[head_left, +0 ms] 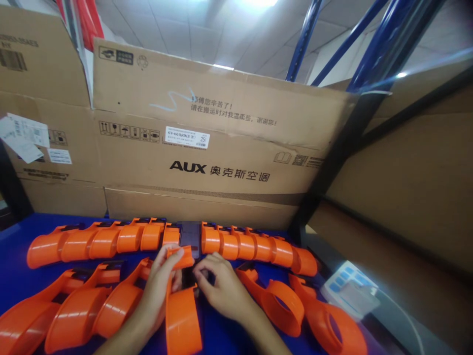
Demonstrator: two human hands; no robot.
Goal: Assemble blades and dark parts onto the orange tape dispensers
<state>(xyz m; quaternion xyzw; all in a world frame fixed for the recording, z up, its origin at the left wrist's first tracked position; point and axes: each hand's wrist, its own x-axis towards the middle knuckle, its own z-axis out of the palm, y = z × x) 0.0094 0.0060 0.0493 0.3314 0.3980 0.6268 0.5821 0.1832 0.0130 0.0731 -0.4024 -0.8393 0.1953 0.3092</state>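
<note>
At the lower middle, my left hand (pixel 161 276) grips the upper end of an orange plastic part (pixel 184 320), thumb on top. The part's wide curved band hangs down in front of the blue surface. Just right of it, my right hand (pixel 218 280) has its thumb and index finger curled together near a dark piece by the part. What those fingers hold, if anything, is too small to name. Behind both hands a dark box (pixel 190 236) stands between two rows of orange parts.
Several similar orange parts (pixel 105 242) line the back left, with more (pixel 254 246) at the back right. Larger ones lie at front left (pixel 77 315) and front right (pixel 284 305). A cardboard wall (pixel 221 148) stands behind. A white power strip (pixel 349 288) sits at right.
</note>
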